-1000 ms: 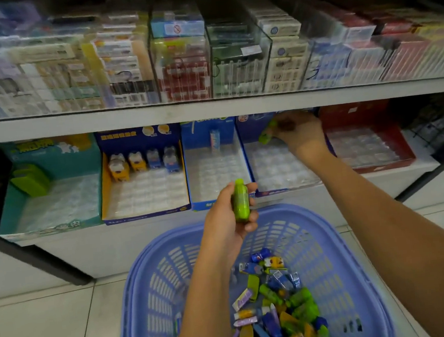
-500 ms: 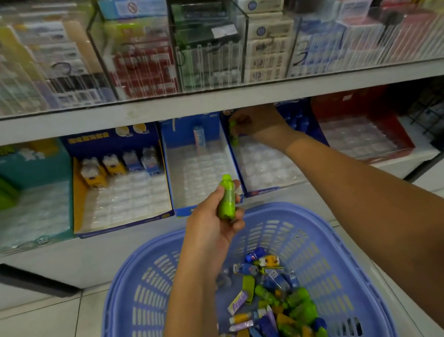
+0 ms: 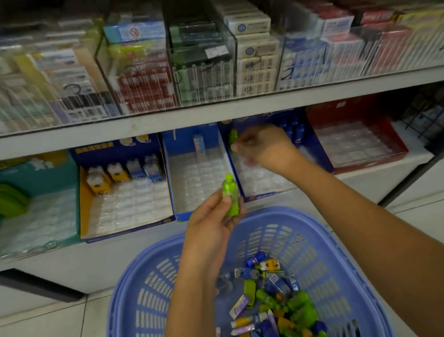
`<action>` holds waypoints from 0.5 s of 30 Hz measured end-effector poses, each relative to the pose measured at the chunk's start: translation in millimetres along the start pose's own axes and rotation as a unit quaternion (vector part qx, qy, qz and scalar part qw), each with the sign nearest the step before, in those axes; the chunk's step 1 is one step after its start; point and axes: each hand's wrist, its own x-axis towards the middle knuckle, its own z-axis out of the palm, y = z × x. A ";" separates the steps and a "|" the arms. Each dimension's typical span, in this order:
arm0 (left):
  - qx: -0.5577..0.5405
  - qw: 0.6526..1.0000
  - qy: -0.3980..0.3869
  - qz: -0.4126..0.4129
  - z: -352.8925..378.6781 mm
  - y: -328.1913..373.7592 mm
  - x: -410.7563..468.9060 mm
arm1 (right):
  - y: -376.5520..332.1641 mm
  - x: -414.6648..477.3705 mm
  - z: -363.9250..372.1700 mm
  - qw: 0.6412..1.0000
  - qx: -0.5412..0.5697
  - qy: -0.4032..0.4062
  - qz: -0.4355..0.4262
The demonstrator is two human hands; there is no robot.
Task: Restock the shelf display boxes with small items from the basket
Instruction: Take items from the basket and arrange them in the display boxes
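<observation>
So the green bottle [image 3: 231, 196] is up over the far rim of the basket [image 3: 286, 214], pinched in the left hand [image 3: 209, 225] between the thumb and the curled fingers. It stands pretty much upright, cap on top, long axis pointing up toward the shelf and leaning only a touch.

The thing that matters for the next move, I think: the navy display box [image 3: 257, 184] it probably belongs in sits just past the basket's far rim, a bit to the right of the bottle and farther back. So it's a short trip forward and right, and since the bottle is already cap-up it shouldn't need much turning to drop into a slot.

The right hand [image 3: 266, 148] is way closer to the slots, since it's already deep in that same box, farthest from the basket. There's a second green bottle [image 3: 233, 136] standing at the back left corner with the fingertips right by it. It's blurry, so I honestly can't tell if that hand is gripping it or has let go.

My guess is either a handoff to the right hand or the left just reaches in itself. Only snag is both hands crowding one box.

Plenty more small items [image 3: 276, 311] are piled in the near right part of the basket.
</observation>
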 end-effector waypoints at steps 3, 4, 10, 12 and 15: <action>0.154 0.981 0.018 0.113 3.4 -2.4 -3.6 | -7.7 -48.8 -5.0 0.983 0.156 -0.096 0.032; 0.183 0.972 0.031 0.146 5.8 -2.6 -4.7 | -9.2 -60.4 -6.5 0.977 0.172 -0.117 0.034; 0.248 0.942 0.063 0.216 14.5 -1.1 -7.6 | -12.6 -76.1 -15.8 0.978 0.182 -0.095 0.026; 0.262 0.940 0.055 0.212 14.5 0.0 -8.3 | -13.7 -76.3 -20.9 0.982 0.153 -0.113 0.013; 0.293 0.926 0.074 0.227 18.5 -2.1 -8.0 | -13.9 -77.0 -22.1 0.977 0.177 -0.115 0.015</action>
